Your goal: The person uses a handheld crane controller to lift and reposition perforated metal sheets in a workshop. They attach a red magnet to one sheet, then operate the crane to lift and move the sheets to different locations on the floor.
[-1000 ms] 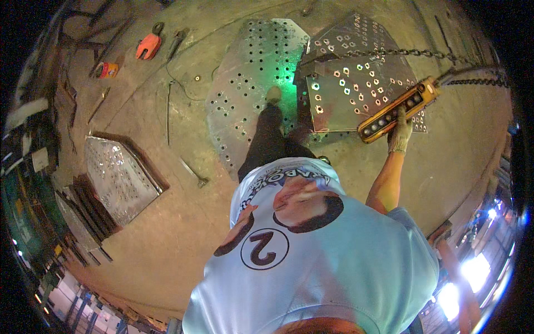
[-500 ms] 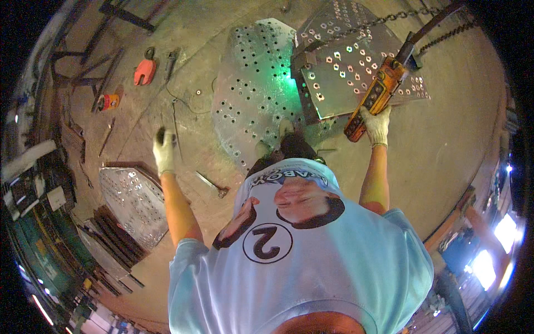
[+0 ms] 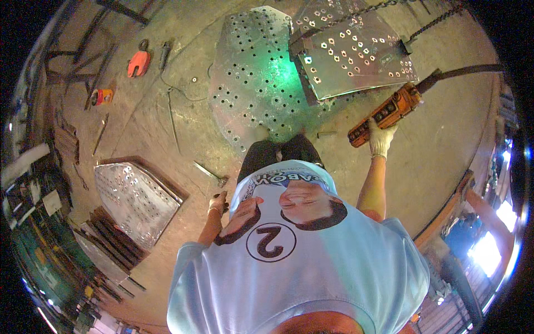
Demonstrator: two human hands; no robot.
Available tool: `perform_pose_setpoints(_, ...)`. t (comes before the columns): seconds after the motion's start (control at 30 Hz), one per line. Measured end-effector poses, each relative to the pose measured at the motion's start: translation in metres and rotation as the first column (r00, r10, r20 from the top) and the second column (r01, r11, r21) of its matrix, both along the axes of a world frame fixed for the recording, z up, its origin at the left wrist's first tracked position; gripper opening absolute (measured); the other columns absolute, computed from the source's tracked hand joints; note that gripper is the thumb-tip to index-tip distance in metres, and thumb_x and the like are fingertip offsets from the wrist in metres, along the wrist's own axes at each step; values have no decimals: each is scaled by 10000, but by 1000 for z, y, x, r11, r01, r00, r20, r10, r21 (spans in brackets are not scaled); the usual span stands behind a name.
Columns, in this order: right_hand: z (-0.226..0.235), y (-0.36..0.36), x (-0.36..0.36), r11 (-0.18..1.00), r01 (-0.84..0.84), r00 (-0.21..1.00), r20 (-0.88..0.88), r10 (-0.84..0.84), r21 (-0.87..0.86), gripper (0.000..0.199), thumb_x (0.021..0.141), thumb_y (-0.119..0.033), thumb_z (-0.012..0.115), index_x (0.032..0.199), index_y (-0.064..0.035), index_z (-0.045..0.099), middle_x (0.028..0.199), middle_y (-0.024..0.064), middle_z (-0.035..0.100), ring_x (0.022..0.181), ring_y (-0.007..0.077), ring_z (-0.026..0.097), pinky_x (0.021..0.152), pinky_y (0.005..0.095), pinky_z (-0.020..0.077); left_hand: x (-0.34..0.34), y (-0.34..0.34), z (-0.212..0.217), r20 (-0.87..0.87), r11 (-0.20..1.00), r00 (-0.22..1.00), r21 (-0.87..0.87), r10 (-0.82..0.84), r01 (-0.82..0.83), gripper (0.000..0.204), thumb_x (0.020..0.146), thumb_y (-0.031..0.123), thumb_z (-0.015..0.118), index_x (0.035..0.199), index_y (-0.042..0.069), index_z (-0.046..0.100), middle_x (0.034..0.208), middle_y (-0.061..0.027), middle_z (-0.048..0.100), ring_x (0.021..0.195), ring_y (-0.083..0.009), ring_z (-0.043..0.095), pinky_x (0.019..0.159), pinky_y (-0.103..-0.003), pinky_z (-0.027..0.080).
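beside right edge of flat perforated plate (image 3: 255,83): second perforated plate (image 3: 336,83), chains (image 3: 436,24) on, not off; whether clear of floor (image 3: 445,128), cannot tell. right hand (image 3: 381,138): fingers curled round orange pendant control (image 3: 384,115). left hand (image 3: 218,203) near long-handled tool (image 3: 208,172); finger opening, grip cannot be told. smaller perforated plate (image 3: 133,197) on floor, no chain on it.

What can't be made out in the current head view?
All in the head view:
Left hand: small and shadowed; whether it grips anything is unclear.
Orange, bar-shaped push-button pendant: partly covered by the white-gloved right hand.
Pendant's thick black cable: far end lost at the fisheye rim.
Grey steel plate with bright holes: top cut off by the upper edge.
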State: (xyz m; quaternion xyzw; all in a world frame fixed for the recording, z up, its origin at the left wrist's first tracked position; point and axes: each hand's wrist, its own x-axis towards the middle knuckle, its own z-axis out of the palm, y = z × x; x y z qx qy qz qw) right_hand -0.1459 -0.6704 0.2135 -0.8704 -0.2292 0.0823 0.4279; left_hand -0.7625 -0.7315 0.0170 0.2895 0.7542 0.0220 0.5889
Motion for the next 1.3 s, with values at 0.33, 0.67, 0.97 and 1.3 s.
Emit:
perform_pose_setpoints(0.33,-5,-46,80,908,-140,990,53,129,396,714,724,-97,830,1289,57,422,1167,139,602,1005,226,602,917,352,491,45,12,23,208,803,902,411,379,-432,382,873,372,650,1122,88,591,826,-33,622,623,-144,594,512,-293,476)
perform_pose_setpoints(0.67,-22,-131,119,766,-450,869,28,494,458,670,727,-117,831,1264,31,458,1147,112,623,980,199,609,899,339,500,99,-191,-48,46,849,963,463,265,-256,544,829,406,701,1181,8,585,811,-78,630,618,-151,584,508,-301,463)
perform_pose_setpoints(0.97,-13,-182,87,745,-548,817,49,575,382,590,726,-111,816,1197,19,485,1067,113,648,934,193,626,855,337,514,94,-415,-73,-67,988,986,-24,150,-151,543,829,404,699,1178,7,576,920,-110,639,668,-156,604,541,-302,487)
perform_pose_setpoints(1.3,-5,-202,48,686,-542,780,-13,625,486,549,733,-86,811,1186,-5,513,1054,89,660,933,171,632,834,329,524,111,-283,-59,103,895,935,269,339,-355,450,854,395,664,1144,57,600,929,-60,624,709,-149,598,592,-301,483)
